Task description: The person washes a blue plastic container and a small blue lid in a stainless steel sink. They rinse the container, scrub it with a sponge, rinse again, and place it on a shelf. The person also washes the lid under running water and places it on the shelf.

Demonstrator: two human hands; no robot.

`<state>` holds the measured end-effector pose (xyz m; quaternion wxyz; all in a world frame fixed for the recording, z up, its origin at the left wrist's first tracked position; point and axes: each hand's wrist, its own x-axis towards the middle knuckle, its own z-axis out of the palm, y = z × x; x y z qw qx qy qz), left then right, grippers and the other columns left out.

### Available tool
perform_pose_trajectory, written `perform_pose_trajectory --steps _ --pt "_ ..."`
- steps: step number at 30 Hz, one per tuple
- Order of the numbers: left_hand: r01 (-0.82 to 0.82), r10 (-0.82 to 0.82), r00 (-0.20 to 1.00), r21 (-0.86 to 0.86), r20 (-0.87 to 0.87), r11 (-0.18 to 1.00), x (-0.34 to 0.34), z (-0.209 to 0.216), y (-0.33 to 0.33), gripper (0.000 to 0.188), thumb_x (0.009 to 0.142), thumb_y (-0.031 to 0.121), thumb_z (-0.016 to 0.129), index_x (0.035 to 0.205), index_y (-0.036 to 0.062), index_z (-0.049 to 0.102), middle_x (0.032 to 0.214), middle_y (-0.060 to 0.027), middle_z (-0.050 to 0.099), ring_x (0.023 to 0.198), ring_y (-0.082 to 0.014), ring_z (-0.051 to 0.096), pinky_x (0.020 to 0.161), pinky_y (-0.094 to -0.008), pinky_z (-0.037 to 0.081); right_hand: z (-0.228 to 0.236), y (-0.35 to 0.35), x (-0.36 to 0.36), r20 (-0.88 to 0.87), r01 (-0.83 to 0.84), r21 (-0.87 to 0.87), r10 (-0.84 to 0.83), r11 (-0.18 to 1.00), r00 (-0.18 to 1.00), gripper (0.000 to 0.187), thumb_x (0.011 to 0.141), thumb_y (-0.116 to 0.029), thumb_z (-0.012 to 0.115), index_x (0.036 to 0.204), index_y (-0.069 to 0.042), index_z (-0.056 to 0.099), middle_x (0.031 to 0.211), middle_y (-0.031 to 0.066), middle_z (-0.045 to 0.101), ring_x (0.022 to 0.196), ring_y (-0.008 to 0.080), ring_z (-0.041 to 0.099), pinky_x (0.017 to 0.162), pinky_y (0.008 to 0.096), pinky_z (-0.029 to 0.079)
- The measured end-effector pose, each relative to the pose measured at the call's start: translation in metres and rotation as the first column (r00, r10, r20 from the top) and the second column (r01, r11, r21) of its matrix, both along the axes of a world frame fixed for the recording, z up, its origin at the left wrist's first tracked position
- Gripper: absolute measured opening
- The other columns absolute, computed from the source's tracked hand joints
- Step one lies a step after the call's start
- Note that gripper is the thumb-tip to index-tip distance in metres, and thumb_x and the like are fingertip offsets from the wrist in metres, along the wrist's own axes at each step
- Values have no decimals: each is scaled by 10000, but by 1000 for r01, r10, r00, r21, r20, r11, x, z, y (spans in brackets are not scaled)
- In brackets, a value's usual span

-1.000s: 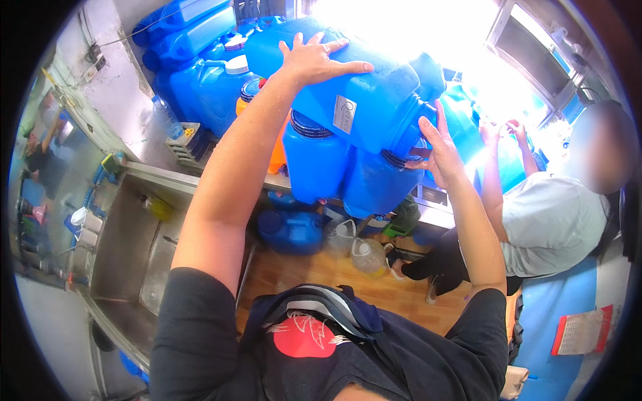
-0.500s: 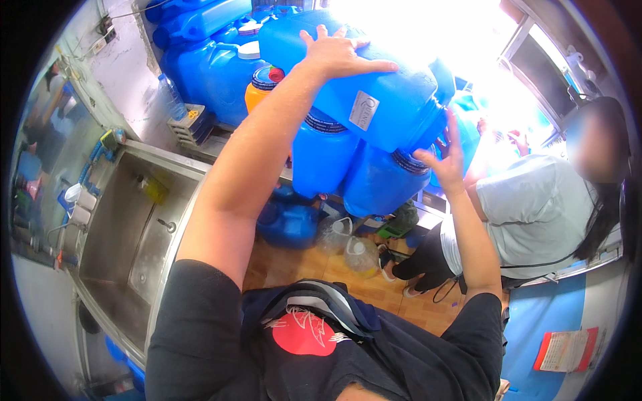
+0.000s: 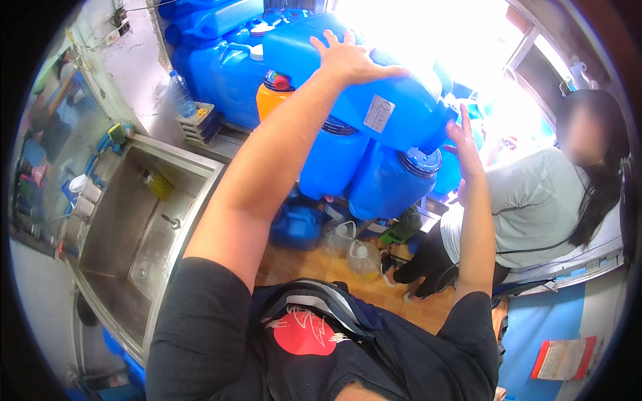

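A large blue plastic container [image 3: 414,113] with a white label lies tilted on its side across other containers, its neck lower at the right. My left hand [image 3: 348,61] rests flat on its upper side, fingers spread. At the neck end, beside the dark blue cap [image 3: 437,139], is my right hand [image 3: 467,144], its fingers stretched apart; whether it touches the cap I cannot tell. Underneath stand a blue drum [image 3: 394,184] with a dark ring round its lid and another blue drum [image 3: 328,164]. An orange container [image 3: 269,103] with a red fitting is partly behind my left forearm.
A steel sink [image 3: 127,220] is at my left, with a yellow bottle [image 3: 158,185] in it. More blue containers [image 3: 217,77] are stacked behind. A co-worker in a grey top [image 3: 535,200] stands close at my right. Clear jugs [image 3: 363,259] stand on the floor.
The blue container has shifted slightly right, and my left hand with it. My right hand has moved right and turned, its thumb leaving the drum lid below. The co-worker's body has shifted.
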<state>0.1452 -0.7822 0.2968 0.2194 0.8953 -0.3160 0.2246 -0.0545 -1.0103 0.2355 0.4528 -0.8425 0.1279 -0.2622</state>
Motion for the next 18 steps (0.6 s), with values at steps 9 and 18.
perform_pose_trajectory --steps 9,18 --pt "7 -5 1000 248 -10 969 -38 13 -2 1377 398 848 743 1526 184 314 1551 -303 218 1416 -572 116 1060 -772 39 -30 -37 13 65 -144 506 129 850 990 868 886 -713 433 1495 -102 329 1072 222 663 766 306 686 650 379 536" --pt "85 -101 975 87 200 993 -32 -12 8 1239 495 809 747 1495 182 372 1538 -293 254 1415 -565 136 1058 -773 85 -11 -12 -5 -21 158 329 -160 931 987 919 886 -788 315 1565 -189 155 1496 245 341 1294 406 422 963 511 407"
